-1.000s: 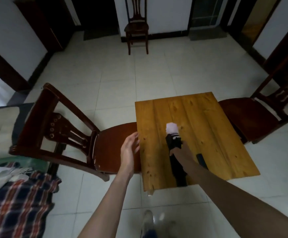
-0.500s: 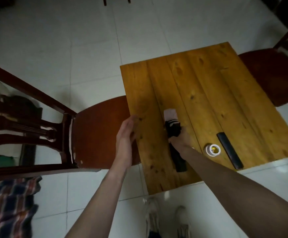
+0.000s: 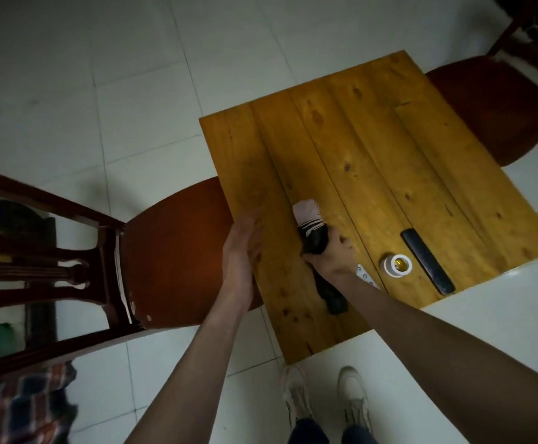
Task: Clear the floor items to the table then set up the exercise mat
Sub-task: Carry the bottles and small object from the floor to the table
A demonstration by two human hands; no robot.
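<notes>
A black sock with a pale toe end (image 3: 307, 213) lies lengthwise on the small wooden table (image 3: 373, 149). My right hand (image 3: 333, 256) grips the sock at its middle, fingers curled round it on the tabletop. My left hand (image 3: 242, 248) hovers flat and open at the table's left edge, holding nothing. To the right of my right hand sit a white bulb socket (image 3: 396, 265) and a black remote (image 3: 427, 265). A small white strip (image 3: 366, 276) peeks out beside my right wrist.
A dark wooden chair (image 3: 165, 261) stands against the table's left side and another chair (image 3: 491, 104) at the far right. Plaid cloth (image 3: 21, 408) lies at the lower left. My shoes (image 3: 325, 398) stand on the white tiled floor below the table.
The view has tilted down and closer to the table. My right hand still holds the sock on the tabletop; my left hand stays open by the table's left edge.
</notes>
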